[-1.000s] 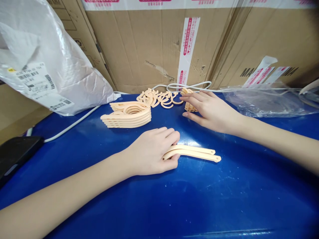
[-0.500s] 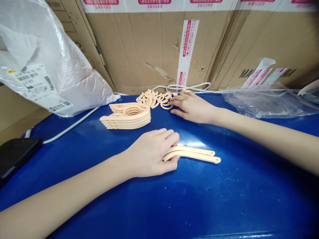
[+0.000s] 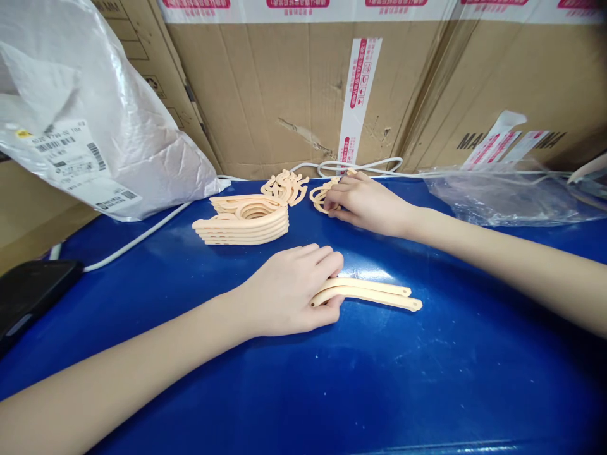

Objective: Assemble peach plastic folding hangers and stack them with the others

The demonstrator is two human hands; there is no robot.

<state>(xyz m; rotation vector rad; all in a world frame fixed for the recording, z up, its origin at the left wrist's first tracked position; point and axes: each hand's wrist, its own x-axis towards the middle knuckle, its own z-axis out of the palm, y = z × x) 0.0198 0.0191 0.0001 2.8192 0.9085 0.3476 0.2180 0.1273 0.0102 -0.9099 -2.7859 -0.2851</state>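
My left hand point(image 3: 289, 291) lies on the blue table point(image 3: 427, 379), its fingers closed over the end of two peach plastic hanger arms point(image 3: 374, 294) that stick out to the right. My right hand point(image 3: 365, 202) reaches to the back of the table, fingers curled and pinching peach plastic hooks point(image 3: 321, 194). More of these hooks lie in a small pile point(image 3: 284, 185) just left of that hand. A stack of several peach hanger bodies point(image 3: 244, 220) rests between the pile and my left hand.
Cardboard boxes point(image 3: 294, 88) wall off the back. A white plastic bag point(image 3: 80, 107) sits at the left, clear plastic wrap point(image 3: 502, 196) at the right. A white cable point(image 3: 137, 237) crosses the table's left side. A black phone point(image 3: 28, 294) lies at the left edge.
My right hand moved left from a small stack at the back to the loose hooks, then curled its fingers on some and drew them slightly right. My left hand stayed put.
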